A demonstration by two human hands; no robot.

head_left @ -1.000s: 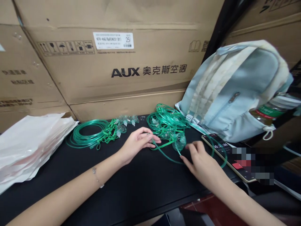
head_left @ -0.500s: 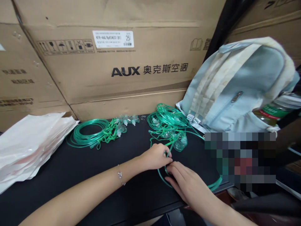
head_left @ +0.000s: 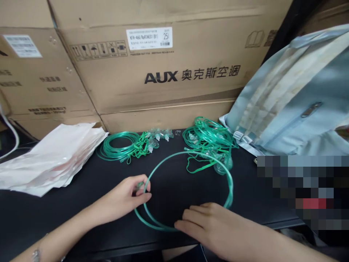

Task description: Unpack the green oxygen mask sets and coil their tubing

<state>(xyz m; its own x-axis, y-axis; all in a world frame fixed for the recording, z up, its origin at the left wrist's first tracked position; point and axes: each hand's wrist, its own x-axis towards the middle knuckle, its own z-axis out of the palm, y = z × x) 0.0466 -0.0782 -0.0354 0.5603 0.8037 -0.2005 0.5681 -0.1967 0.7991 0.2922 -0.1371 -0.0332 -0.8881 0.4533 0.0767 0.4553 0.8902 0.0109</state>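
Observation:
A large open loop of green plastic tubing (head_left: 230,190) stands above the black table. My left hand (head_left: 133,194) has its thumb and fingers curled round the left side of the loop, and two strands run out below it. At the lower edge, my right hand (head_left: 208,222) is closed over the tubing, back of the hand toward me; its grip is partly hidden. Behind the loop lies a tangled pile of green tubing (head_left: 203,133), with a clear mask (head_left: 222,165) and green elastic straps at its front.
A neat tubing coil (head_left: 117,145) with green straps and several clear masks (head_left: 153,145) lies at the back left. White plastic bags (head_left: 51,156) are stacked farther left. Cardboard boxes (head_left: 169,94) rise behind the table (head_left: 81,225); a light-blue backpack (head_left: 289,120) leans at the right.
My hands have moved apart, the left one leftward, and the tubing between them has spread into a wide loop. The view has shifted, so the background sits farther right.

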